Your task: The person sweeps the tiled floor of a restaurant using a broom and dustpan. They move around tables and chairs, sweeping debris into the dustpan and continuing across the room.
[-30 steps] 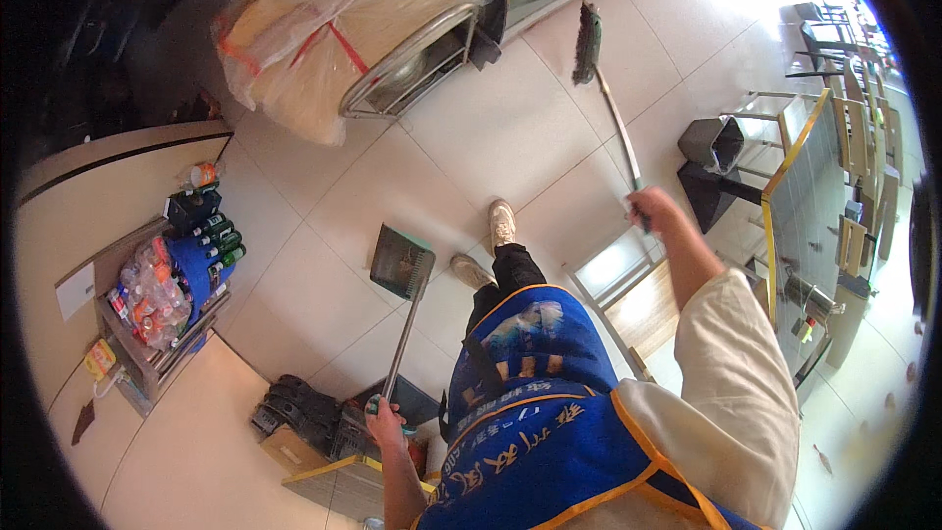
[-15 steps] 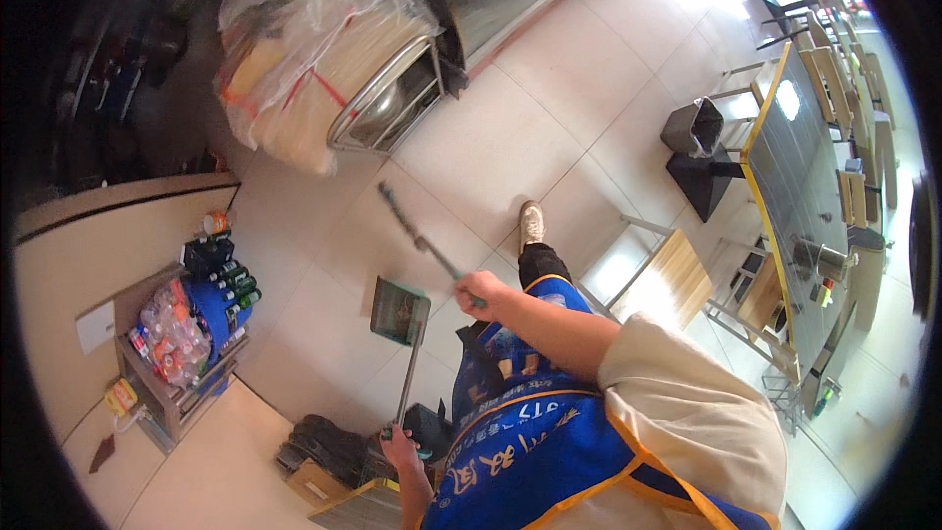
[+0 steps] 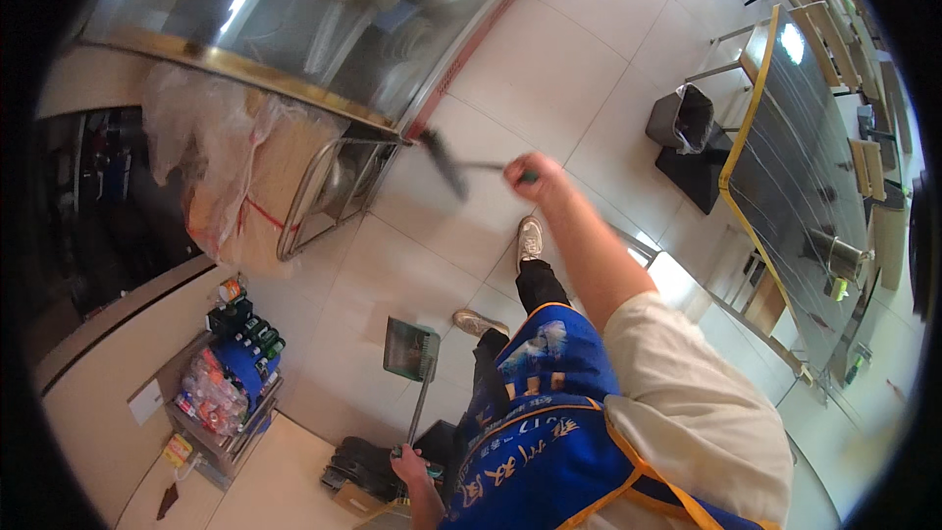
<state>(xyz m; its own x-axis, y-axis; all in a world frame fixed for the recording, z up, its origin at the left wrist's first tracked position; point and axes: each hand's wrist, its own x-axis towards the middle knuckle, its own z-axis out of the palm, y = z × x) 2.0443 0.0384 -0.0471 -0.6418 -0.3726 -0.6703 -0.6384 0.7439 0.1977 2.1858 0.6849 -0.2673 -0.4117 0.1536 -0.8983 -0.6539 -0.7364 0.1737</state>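
My right hand (image 3: 537,178) is closed round the handle of a short broom (image 3: 445,165), its dark bristle head blurred, close to the foot of the glass-fronted cabinet. Lower down, my left hand (image 3: 410,466) grips the upper end of a long-handled dustpan (image 3: 410,349). The green pan is over the tiles, left of my shoes. I cannot make out any sweepings in it.
A metal rack (image 3: 329,196) with plastic-wrapped goods stands beside the glass-fronted cabinet (image 3: 314,34). Bottles fill a crate (image 3: 221,471) on the left. To the right are a grey bin (image 3: 677,123) and a long dark table (image 3: 800,147). Pale tiles (image 3: 559,59) run between.
My right hand has swung the broom up and to the right, its head now nearer the cabinet. The view has turned and shifted. My left hand still holds the dustpan.
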